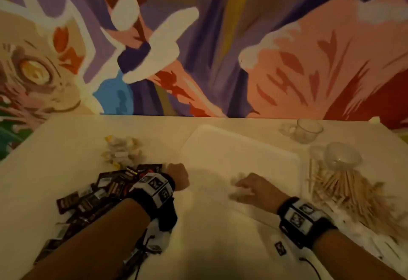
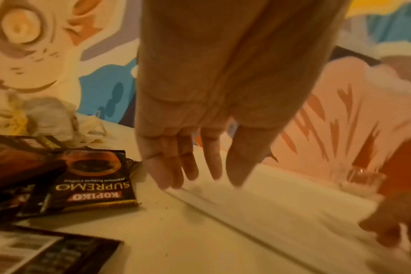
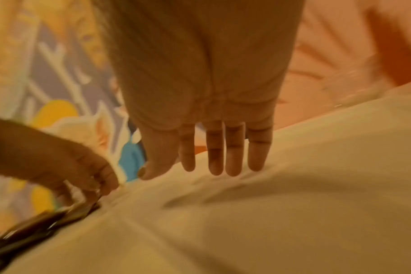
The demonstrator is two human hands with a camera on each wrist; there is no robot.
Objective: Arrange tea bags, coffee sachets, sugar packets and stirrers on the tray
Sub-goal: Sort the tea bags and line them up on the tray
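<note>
A white tray (image 1: 242, 147) lies at the middle of the table. My left hand (image 1: 177, 175) hovers at its left rim (image 2: 223, 218), fingers (image 2: 190, 166) straight and pointing down, holding nothing. Dark coffee sachets (image 1: 106, 191) are heaped under my left wrist, and one Kopiko sachet (image 2: 94, 181) lies just left of the fingers. White tea bags (image 1: 121, 151) with yellow tags are piled behind them. My right hand (image 1: 240, 189) is low over the tray's near part, fingers (image 3: 214, 157) straight and empty. Wooden stirrers (image 1: 344, 187) are heaped right of the tray.
Two clear glass cups stand to the right, one (image 1: 309, 130) at the back and one (image 1: 342, 156) above the stirrers. A painted wall (image 1: 198, 48) runs along the table's far edge. The picture is motion-blurred.
</note>
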